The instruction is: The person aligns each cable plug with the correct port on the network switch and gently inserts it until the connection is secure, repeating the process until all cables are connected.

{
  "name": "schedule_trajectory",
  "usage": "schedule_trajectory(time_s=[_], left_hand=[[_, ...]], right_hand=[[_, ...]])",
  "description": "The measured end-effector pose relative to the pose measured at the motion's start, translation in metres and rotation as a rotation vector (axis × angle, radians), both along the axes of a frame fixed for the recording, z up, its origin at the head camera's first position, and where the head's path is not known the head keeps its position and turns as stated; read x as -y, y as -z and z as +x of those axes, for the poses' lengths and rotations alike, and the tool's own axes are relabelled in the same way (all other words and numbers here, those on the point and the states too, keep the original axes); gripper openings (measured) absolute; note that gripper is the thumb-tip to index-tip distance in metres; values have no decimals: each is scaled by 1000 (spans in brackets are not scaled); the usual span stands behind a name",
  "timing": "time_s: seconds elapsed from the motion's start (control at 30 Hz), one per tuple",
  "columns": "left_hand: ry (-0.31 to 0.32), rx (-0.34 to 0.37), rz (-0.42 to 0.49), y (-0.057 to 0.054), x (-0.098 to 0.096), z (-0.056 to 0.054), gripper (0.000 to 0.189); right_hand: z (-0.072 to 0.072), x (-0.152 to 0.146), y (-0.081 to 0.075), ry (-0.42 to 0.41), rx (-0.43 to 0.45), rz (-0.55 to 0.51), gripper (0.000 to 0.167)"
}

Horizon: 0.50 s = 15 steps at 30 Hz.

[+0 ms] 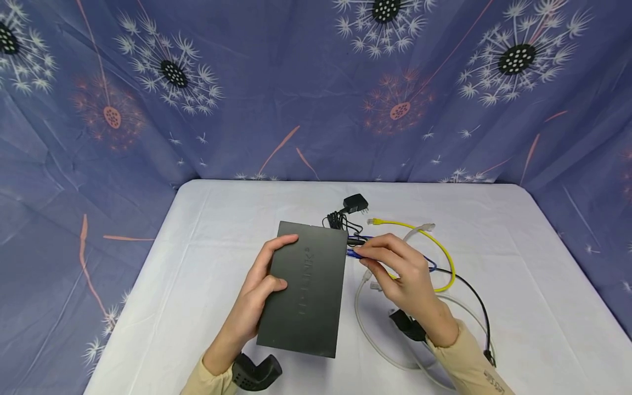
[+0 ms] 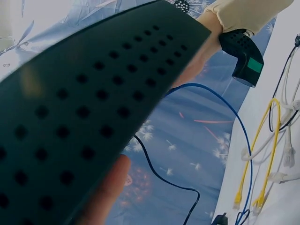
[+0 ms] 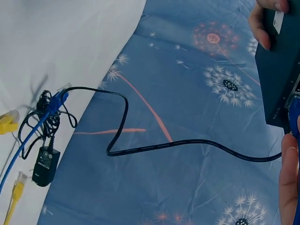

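Flat dark box (image 1: 321, 274), raised lettering (image 1: 305, 282), rows of round holes (image 2: 102, 95) down one side; left hand (image 1: 250, 299) grips it, right hand (image 1: 407, 277) pinches a blue plug (image 3: 294, 112).

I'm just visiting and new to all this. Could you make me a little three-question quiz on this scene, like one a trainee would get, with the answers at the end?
1. True or false: the left grip is holding a yellow cable.
2. What colour is the plug pinched by the right grip? (a) yellow (b) grey (c) blue
3. Fill in the missing word: on the white table lies a black power ___ with a bundled cord.

Key:
1. False; it holds the dark box.
2. (c) blue.
3. adapter.
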<state>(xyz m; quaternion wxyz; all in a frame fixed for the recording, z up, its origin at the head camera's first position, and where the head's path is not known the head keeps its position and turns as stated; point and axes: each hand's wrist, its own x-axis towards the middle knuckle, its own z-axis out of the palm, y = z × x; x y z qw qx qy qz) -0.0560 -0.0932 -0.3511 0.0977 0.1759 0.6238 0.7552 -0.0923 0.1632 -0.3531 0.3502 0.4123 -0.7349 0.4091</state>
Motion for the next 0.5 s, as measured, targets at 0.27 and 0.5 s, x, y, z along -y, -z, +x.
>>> schedule_trajectory(time_s=[0.27, 0.5], left_hand=[[11, 13, 12, -1, -3, 2, 70], [12, 8, -10, 1, -6, 3, 71]], right_hand=[[1, 0, -1, 10, -3, -71, 21], [1, 2, -3, -4, -29, -82, 21]])
